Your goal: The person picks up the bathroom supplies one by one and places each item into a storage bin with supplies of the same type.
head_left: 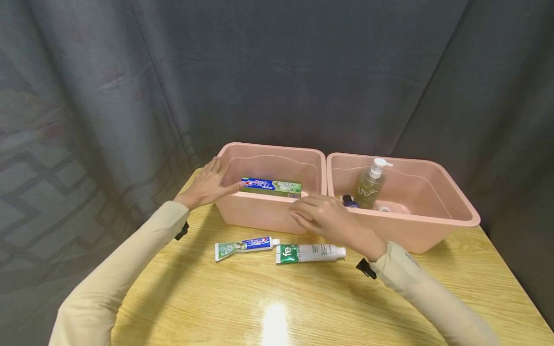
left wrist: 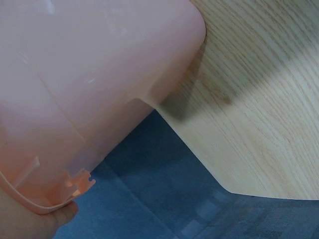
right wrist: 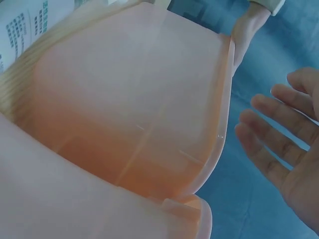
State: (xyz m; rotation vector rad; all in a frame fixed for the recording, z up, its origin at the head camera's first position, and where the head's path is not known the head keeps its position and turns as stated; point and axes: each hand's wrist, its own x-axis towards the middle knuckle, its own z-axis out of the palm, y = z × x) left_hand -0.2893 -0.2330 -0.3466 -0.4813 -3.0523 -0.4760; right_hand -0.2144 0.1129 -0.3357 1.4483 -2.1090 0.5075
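Note:
My left hand (head_left: 205, 185) rests on the left front corner of the left pink bin (head_left: 259, 211), its fingers along the rim and the thumb stretched over it. The left wrist view shows part of that hand (left wrist: 40, 219) at the bin's rim. Above the bin's right front edge hovers my right hand (head_left: 324, 216), fingers loosely bent and holding nothing. A gap separates this hand (right wrist: 289, 134) from the rim in the right wrist view. Inside the left bin lies a blue and green toothpaste box (head_left: 270, 186).
Beside it stands a second pink bin (head_left: 433, 223), holding a pump bottle (head_left: 369, 190) and a dark-capped item (head_left: 349, 201). Two toothpaste tubes lie on the wooden table (head_left: 216, 298) in front: a blue-green one (head_left: 246, 245) and a green-white one (head_left: 311, 253). A grey curtain (head_left: 277, 72) hangs behind.

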